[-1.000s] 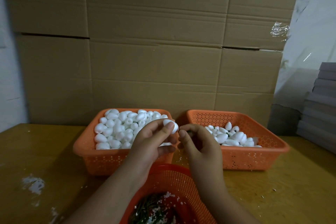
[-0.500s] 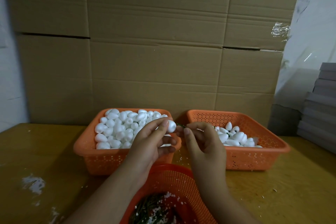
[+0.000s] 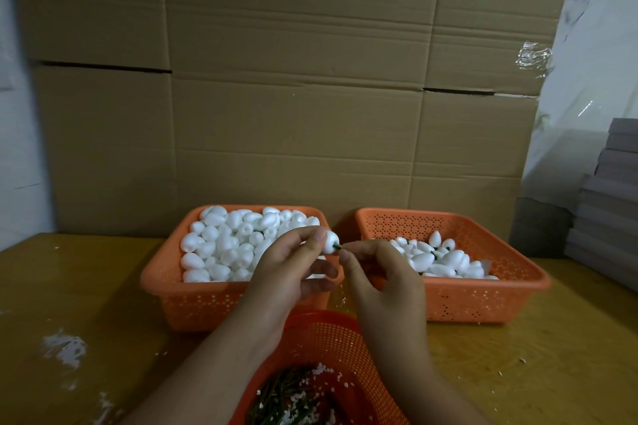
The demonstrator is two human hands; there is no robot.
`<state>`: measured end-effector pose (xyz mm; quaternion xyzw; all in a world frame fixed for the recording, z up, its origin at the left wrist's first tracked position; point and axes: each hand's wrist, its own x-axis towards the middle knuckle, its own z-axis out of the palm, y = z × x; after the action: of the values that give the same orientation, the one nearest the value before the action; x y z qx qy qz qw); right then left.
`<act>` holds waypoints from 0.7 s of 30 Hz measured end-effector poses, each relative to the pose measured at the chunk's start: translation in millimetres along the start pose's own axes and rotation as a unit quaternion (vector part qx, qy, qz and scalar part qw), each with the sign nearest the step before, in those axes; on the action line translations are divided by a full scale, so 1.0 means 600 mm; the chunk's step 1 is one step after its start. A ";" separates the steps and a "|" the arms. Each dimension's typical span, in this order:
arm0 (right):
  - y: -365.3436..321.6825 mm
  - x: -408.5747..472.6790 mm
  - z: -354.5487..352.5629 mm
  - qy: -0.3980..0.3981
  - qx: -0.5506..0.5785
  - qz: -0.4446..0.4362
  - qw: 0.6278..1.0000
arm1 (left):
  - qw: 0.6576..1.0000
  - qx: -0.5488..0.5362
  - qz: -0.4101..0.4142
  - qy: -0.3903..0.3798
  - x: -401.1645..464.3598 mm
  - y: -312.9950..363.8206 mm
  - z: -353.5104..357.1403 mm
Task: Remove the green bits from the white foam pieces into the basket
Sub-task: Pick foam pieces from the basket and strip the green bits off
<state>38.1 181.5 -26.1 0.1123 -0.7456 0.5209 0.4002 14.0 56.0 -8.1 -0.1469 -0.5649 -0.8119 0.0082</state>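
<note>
A white foam piece [image 3: 332, 241] is pinched between the thumb and fingertips of the left hand [image 3: 293, 272], held above the gap between two orange baskets. A green bit [image 3: 337, 246] sticks out of it, and the right hand [image 3: 383, 272] pinches that bit's end between thumb and forefinger. The left basket [image 3: 162, 281], near the tabletop's back edge, is heaped with foam pieces; the right basket [image 3: 518, 272] holds fewer. A round red basket [image 3: 331, 335] at the front edge holds green bits and white crumbs.
</note>
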 end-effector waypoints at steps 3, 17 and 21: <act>0.003 0.001 0.001 0.000 -0.010 0.005 1.000 | 1.000 0.027 0.003 -0.011 -0.002 -0.002 0.000; -0.007 0.015 -0.004 -0.021 0.044 0.067 0.997 | 0.998 0.055 0.023 0.035 -0.003 0.009 0.009; -0.018 0.022 -0.013 -0.030 0.064 0.103 0.992 | 0.996 0.072 0.028 0.048 -0.003 0.014 0.007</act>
<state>39.6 186.6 -8.1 0.0759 -0.7300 0.6026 0.3134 18.5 56.7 0.5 -0.1222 -0.6164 -0.7749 0.0688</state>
